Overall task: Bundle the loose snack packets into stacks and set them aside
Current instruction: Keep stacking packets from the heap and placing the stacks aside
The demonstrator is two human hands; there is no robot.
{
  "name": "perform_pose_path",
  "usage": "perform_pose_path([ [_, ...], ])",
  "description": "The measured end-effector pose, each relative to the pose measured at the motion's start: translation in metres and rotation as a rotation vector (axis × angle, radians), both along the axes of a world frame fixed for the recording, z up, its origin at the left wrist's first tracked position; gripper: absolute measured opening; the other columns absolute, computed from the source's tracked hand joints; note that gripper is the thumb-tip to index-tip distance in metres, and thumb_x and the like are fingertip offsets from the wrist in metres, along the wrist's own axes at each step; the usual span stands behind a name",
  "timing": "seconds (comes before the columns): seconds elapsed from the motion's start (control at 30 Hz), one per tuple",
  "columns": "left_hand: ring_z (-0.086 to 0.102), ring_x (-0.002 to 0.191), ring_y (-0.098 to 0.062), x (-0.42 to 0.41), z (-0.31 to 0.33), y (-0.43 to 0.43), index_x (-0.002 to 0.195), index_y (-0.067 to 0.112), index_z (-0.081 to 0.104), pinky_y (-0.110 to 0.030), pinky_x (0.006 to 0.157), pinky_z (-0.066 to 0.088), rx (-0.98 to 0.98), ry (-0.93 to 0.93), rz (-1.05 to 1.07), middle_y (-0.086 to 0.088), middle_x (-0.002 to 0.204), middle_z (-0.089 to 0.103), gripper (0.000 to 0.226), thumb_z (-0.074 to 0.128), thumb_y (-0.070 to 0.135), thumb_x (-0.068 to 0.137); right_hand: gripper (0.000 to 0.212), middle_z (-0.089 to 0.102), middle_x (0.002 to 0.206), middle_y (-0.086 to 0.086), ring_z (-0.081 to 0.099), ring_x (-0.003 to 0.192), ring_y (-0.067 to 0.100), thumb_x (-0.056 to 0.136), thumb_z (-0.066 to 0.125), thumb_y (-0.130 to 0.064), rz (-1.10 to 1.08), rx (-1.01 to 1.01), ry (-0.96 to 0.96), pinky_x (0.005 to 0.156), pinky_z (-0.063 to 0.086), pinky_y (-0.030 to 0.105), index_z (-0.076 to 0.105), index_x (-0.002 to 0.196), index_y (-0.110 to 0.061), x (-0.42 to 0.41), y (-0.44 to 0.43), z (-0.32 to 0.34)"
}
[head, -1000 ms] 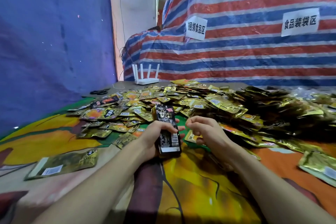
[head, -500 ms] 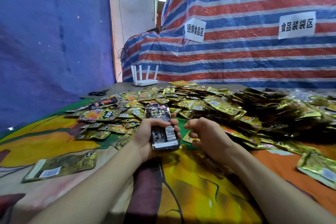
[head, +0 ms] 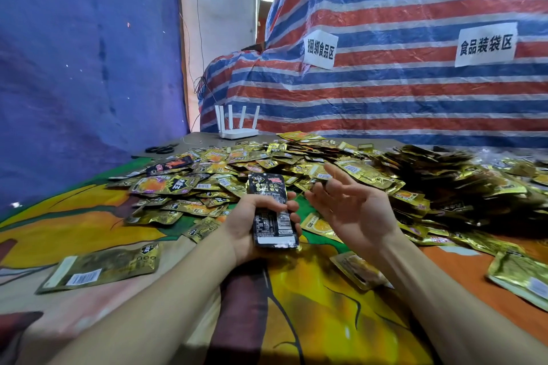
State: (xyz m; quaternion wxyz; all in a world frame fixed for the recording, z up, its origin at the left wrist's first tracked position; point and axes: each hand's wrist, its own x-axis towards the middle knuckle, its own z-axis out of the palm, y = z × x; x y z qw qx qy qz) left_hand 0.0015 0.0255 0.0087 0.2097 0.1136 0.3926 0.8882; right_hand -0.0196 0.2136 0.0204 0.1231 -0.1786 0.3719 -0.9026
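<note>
We note a blue sheet (head: 74,68) at left, a printed cloth (head: 320,305) over the table and a white router (head: 237,127) at the rear. The left hand (head: 249,225) grips a black stack (head: 271,210) of packets above the cloth's centre. The right hand (head: 355,216) is beside it, fingers spread, apparently empty. Crinkled gold foil packets (head: 326,163) lie heaped behind, with a striped tarp (head: 415,98) at right.

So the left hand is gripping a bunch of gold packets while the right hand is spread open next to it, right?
Not quite. The head view shows the left hand gripping black snack packets, not gold ones; the gold packets lie loose in a pile beyond it. The right hand is indeed spread open next to it.
</note>
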Motion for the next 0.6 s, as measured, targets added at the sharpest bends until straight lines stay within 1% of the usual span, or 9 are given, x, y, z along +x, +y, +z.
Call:
perform_pose_path([
  [0.1,0.055,0.067,-0.020,0.000,0.001,0.001,0.101,0.006,0.058,-0.033,0.067,0.051,-0.012,-0.014,0.030,-0.006,0.083,0.056,0.022,0.056,0.005,0.079,0.043,0.076,0.092,0.007,0.069,0.064,0.018,0.084,0.057,0.000,-0.017,0.129,0.015,0.067,0.061,0.032,0.071,0.120,-0.018,0.000,-0.006,-0.002],
  [0.17,0.057,0.066,-0.021,0.001,0.002,0.002,0.095,0.006,0.064,-0.035,0.067,0.050,-0.060,-0.013,0.051,-0.007,0.081,0.059,0.018,0.065,0.013,0.079,0.044,0.076,0.107,0.016,0.073,0.066,0.021,0.092,0.052,0.006,-0.035,0.201,0.007,0.061,0.060,0.029,0.068,0.123,-0.021,0.002,-0.009,-0.004],
  [0.2,0.058,0.065,-0.021,0.001,0.001,0.002,0.092,0.006,0.065,-0.035,0.067,0.050,-0.095,-0.011,0.063,-0.007,0.080,0.060,0.018,0.068,0.016,0.078,0.046,0.075,0.110,0.020,0.074,0.069,0.024,0.094,0.050,0.009,-0.036,0.217,0.002,0.060,0.060,0.029,0.066,0.126,-0.021,0.002,-0.010,-0.004],
  [0.23,0.059,0.065,-0.021,0.001,0.001,0.003,0.091,0.006,0.066,-0.036,0.066,0.051,-0.130,-0.010,0.074,-0.006,0.079,0.061,0.018,0.070,0.017,0.077,0.049,0.074,0.111,0.022,0.075,0.070,0.026,0.094,0.050,0.011,-0.042,0.231,-0.002,0.059,0.060,0.029,0.065,0.127,-0.021,0.004,-0.010,-0.004],
  [0.3,0.059,0.065,-0.021,0.000,0.000,0.003,0.092,0.006,0.064,-0.035,0.065,0.052,-0.190,-0.013,0.093,-0.006,0.077,0.061,0.022,0.072,0.016,0.074,0.054,0.074,0.110,0.023,0.076,0.073,0.028,0.087,0.058,0.011,-0.060,0.247,-0.004,0.059,0.060,0.029,0.064,0.129,-0.022,0.006,-0.010,-0.003],
  [0.4,0.059,0.064,-0.021,-0.001,-0.001,0.004,0.092,0.006,0.064,-0.035,0.065,0.053,-0.228,-0.030,0.100,-0.006,0.076,0.062,0.021,0.070,0.014,0.074,0.063,0.074,0.109,0.023,0.076,0.081,0.034,0.072,0.071,0.002,-0.097,0.269,-0.009,0.058,0.060,0.028,0.063,0.129,-0.024,0.009,-0.011,-0.001],
  [0.5,0.060,0.064,-0.023,-0.001,-0.002,0.004,0.085,0.003,0.071,-0.035,0.065,0.055,-0.264,-0.052,0.086,-0.010,0.076,0.062,0.014,0.067,0.012,0.075,0.064,0.074,0.108,0.023,0.075,0.089,0.038,0.072,0.074,-0.006,-0.107,0.288,-0.018,0.057,0.060,0.028,0.062,0.131,-0.023,0.012,-0.013,0.000],
  [0.53,0.061,0.064,-0.023,0.000,-0.001,0.004,0.083,0.002,0.071,-0.035,0.065,0.055,-0.267,-0.064,0.087,-0.011,0.075,0.063,0.014,0.065,0.011,0.076,0.064,0.074,0.108,0.023,0.075,0.091,0.039,0.071,0.075,-0.007,-0.112,0.291,-0.016,0.056,0.060,0.029,0.062,0.132,-0.022,0.012,-0.013,0.000],
  [0.6,0.062,0.062,-0.023,-0.002,-0.001,0.003,0.089,0.002,0.064,-0.033,0.062,0.056,-0.239,-0.094,0.136,-0.011,0.075,0.065,0.016,0.062,0.009,0.075,0.066,0.075,0.107,0.023,0.074,0.093,0.040,0.068,0.078,-0.009,-0.137,0.287,-0.008,0.057,0.060,0.031,0.062,0.131,-0.020,0.013,-0.013,0.000],
])
